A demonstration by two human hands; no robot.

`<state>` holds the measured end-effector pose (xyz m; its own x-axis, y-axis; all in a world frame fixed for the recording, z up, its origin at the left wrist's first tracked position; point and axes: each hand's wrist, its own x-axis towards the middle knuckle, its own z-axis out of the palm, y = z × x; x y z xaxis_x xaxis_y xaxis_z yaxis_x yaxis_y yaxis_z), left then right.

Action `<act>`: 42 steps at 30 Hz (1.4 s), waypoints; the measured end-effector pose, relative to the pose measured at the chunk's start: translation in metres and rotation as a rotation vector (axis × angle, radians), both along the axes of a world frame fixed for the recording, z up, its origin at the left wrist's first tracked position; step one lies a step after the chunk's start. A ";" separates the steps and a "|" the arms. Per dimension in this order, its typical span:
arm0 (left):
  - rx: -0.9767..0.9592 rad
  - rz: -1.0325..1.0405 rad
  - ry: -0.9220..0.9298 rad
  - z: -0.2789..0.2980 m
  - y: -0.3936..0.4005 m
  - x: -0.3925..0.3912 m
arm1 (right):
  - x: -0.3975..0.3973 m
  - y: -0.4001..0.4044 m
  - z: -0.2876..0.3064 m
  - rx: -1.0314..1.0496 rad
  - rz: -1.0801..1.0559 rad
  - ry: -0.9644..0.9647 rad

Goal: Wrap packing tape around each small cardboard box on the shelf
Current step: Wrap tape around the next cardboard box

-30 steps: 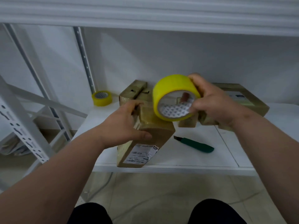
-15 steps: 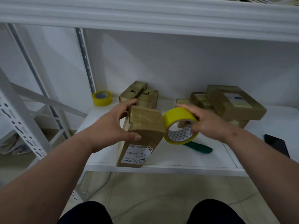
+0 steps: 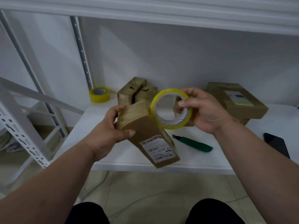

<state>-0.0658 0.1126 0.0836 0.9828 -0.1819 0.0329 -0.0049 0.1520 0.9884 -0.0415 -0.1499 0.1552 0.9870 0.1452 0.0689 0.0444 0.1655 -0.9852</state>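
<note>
The left hand [image 3: 105,135] clamps thumb and fingers around the far end of a tilted box [image 3: 145,131], held just above the shelf [image 3: 129,165] edge, probably so tape can pass round it. The right hand [image 3: 205,110] pinches the yellow tape roll [image 3: 171,109] against that end. The box's white label [image 3: 157,149] has a barcode; its print is unreadable.

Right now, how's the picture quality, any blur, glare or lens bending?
Head view: dim, flat light with soft shadows; the shelf frame bows from wide-angle distortion; the label on the held box is too soft to read; slight sheen on the tape roll in the right hand; no harsh glare.
</note>
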 end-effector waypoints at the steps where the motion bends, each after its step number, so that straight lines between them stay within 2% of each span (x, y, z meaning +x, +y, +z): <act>1: 0.082 0.016 -0.012 -0.002 0.006 0.001 | 0.001 0.005 -0.005 -0.004 0.023 0.008; 6: 0.819 0.074 -0.121 0.004 0.039 0.007 | 0.005 0.043 -0.023 -0.025 0.171 0.010; 8: 0.909 0.046 -0.206 0.006 0.040 0.006 | 0.007 0.061 -0.028 -0.075 0.229 -0.004; 11: 0.957 0.026 -0.260 0.006 0.041 0.005 | 0.009 0.079 -0.031 -0.131 0.259 -0.031; 17: 1.079 -0.056 -0.190 -0.002 0.057 0.014 | 0.015 0.087 -0.036 -0.177 0.346 0.030; 22: 1.145 -0.055 -0.288 -0.026 0.061 0.025 | 0.021 0.091 -0.038 -0.376 0.338 -0.046; 24: 1.174 -0.046 -0.286 -0.042 0.067 0.026 | 0.025 0.085 -0.038 -0.536 0.327 -0.092; 27: 1.131 -0.021 -0.181 -0.062 0.077 0.025 | 0.029 0.068 -0.039 -0.926 0.311 -0.150; 30: 1.083 -0.036 -0.169 -0.075 0.076 0.028 | 0.034 0.059 -0.038 -1.101 0.352 -0.197; 33: 1.060 -0.043 -0.132 -0.082 0.075 0.030 | 0.043 0.053 -0.033 -1.398 0.389 -0.291; 35: 1.049 -0.046 -0.122 -0.086 0.076 0.031 | 0.048 0.046 -0.031 -1.519 0.399 -0.325; 38: 1.028 -0.045 -0.119 -0.092 0.074 0.033 | 0.051 0.040 -0.035 -1.521 0.388 -0.321; 42: 1.024 -0.032 -0.118 -0.101 0.073 0.033 | 0.050 0.030 -0.050 -1.347 0.249 -0.226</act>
<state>-0.0331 0.1859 -0.0175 0.9776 -0.2026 -0.0566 -0.1208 -0.7608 0.6376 0.0085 -0.1196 0.1052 0.9120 0.3951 -0.1101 0.3325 -0.8694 -0.3655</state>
